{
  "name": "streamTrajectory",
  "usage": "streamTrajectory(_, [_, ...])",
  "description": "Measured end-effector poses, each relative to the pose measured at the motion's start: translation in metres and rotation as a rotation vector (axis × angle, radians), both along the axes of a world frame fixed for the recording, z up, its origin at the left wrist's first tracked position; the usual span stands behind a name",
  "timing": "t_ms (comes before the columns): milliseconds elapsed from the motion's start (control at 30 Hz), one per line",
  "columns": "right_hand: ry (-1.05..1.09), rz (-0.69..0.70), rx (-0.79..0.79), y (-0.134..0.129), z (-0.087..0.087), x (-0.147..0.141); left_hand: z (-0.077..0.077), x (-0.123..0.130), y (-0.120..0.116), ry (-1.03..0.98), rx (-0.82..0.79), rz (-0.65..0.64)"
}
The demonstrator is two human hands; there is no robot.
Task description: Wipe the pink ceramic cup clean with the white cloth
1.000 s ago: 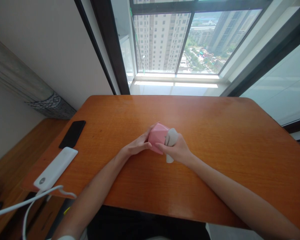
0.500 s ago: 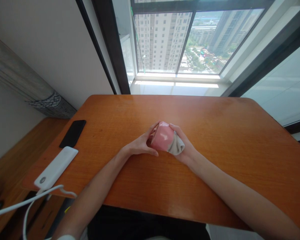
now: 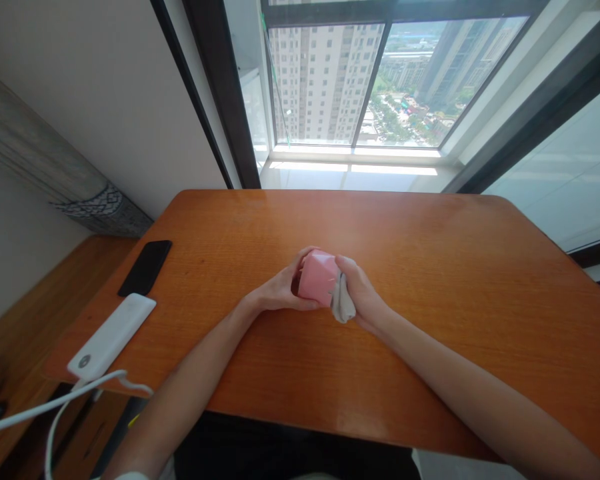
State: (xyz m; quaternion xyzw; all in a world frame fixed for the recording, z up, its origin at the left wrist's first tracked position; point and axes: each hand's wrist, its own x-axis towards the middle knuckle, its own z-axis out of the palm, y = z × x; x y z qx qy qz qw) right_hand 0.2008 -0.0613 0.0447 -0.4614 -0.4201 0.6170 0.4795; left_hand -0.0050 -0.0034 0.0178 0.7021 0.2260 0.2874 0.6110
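While hands [image 3: 280, 291] hold a pink object [image 3: 318, 279] and cloth [image 3: 343, 307], an emblem [image 3: 85, 361] blurs.

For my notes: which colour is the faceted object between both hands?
The faceted object is pink; head view shows it best.

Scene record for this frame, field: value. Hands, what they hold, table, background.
left_hand: curled around pink faceted object
right_hand: holding grey cloth against the object's right side
table: wooden
table_left: black phone; white power bank nearer the person
cable: white, at power bank's near end
background: window beyond table
object_touching_table: cannot tell
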Motion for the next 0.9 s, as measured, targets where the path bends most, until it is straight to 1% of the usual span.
streamTrajectory(67, [-0.05, -0.056, 0.001, -0.001, 0.001, 0.001, -0.003, -0.001, 0.001, 0.006, 0.015, 0.005])
streamTrajectory(133, [-0.133, -0.054, 0.061, -0.002, 0.001, 0.002, -0.007, -0.002, 0.002, 0.022, 0.023, 0.01])
streamTrajectory(267, [-0.301, 0.028, 0.248, -0.005, 0.003, 0.005, -0.007, -0.004, 0.002, 0.064, 0.022, 0.012])
streamTrajectory(433, [-0.382, 0.152, 0.405, -0.01, 0.008, 0.006, 0.0, -0.005, 0.001, 0.069, 0.004, -0.013])
streamTrajectory(533, [-0.486, 0.202, 0.523, -0.01, 0.007, 0.006, 0.0, -0.006, 0.001, 0.081, -0.033, -0.021])
streamTrajectory(633, [-0.634, 0.217, 0.676, -0.008, 0.002, 0.008, -0.001, -0.006, 0.001, 0.069, -0.072, -0.038])
streamTrajectory(767, [-0.832, 0.193, 0.971, -0.004, -0.005, 0.009, 0.001, -0.004, 0.001, 0.001, -0.09, -0.09])
streamTrajectory(833, [-0.908, 0.207, 1.062, -0.004, -0.008, 0.009, 0.004, -0.004, 0.001, -0.01, -0.098, -0.113])
streamTrajectory(900, [-0.963, 0.239, 1.118, -0.003, -0.01, 0.011, 0.006, -0.004, 0.001, -0.004, -0.094, -0.116])
